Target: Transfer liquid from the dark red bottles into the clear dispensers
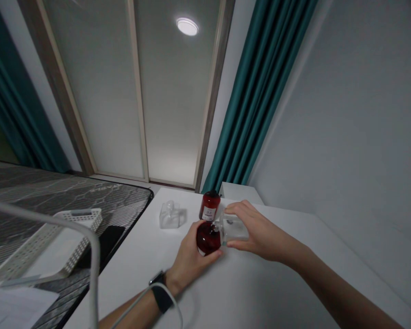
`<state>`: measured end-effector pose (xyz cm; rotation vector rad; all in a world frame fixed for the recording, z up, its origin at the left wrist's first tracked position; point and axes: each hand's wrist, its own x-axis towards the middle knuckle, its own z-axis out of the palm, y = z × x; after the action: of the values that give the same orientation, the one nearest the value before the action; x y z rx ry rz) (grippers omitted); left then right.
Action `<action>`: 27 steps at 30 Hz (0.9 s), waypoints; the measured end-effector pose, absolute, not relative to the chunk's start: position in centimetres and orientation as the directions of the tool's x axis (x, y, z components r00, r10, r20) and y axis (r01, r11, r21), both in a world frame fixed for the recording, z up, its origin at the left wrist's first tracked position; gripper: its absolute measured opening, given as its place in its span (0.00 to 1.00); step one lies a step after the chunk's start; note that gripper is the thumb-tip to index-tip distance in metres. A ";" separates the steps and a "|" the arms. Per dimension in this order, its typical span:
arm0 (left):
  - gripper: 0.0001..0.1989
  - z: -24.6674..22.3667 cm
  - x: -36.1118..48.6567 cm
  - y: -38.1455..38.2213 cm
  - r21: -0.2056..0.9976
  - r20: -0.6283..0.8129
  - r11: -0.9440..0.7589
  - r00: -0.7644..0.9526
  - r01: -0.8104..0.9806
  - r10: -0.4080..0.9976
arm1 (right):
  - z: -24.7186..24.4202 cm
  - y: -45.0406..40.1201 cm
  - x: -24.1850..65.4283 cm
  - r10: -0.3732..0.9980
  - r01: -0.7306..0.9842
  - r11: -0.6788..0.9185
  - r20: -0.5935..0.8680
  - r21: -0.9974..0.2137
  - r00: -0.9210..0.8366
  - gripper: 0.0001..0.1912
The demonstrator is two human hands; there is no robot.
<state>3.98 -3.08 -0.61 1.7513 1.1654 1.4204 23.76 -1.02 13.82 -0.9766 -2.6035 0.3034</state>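
Observation:
My left hand (192, 256) is wrapped around a dark red bottle (206, 238) on the white table. In my right hand (258, 230) is a clear glass bottle (235, 227), tipped on its side between thumb and fingers. Its neck points left and meets the top of the dark red bottle; whether any liquid passes I cannot tell. Just behind them stands a second red bottle (209, 208) with a black top and a white label. Left of my hands, another clear square glass bottle (170, 216) stands upright, apart from both.
A white table (140, 260) lies under my hands. To its left, a white perforated basket (23, 256), a black flat object (104, 242) and papers (20, 306) rest on a dark patterned surface. A pale cable (92, 256) crosses the near left. A white cabinet (241, 192) stands behind.

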 end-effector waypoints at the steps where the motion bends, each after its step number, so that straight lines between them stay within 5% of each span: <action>1: 0.34 -0.6 4.0 -3.1 0.861 0.440 -0.437 0.047 0.259 0.897 | 13.8 -1.0 23.8 0.666 0.592 0.742 0.243 -0.314 -0.705 0.31; 27: 0.35 -0.4 4.0 -3.2 0.871 0.423 -0.419 0.041 0.258 0.905 | 13.6 -0.9 23.8 0.627 0.563 0.778 0.274 -0.279 -0.729 0.30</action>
<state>4.03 -3.17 -0.44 1.7320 1.1779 1.4057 23.81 -0.87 13.62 -0.9085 -2.6174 0.2504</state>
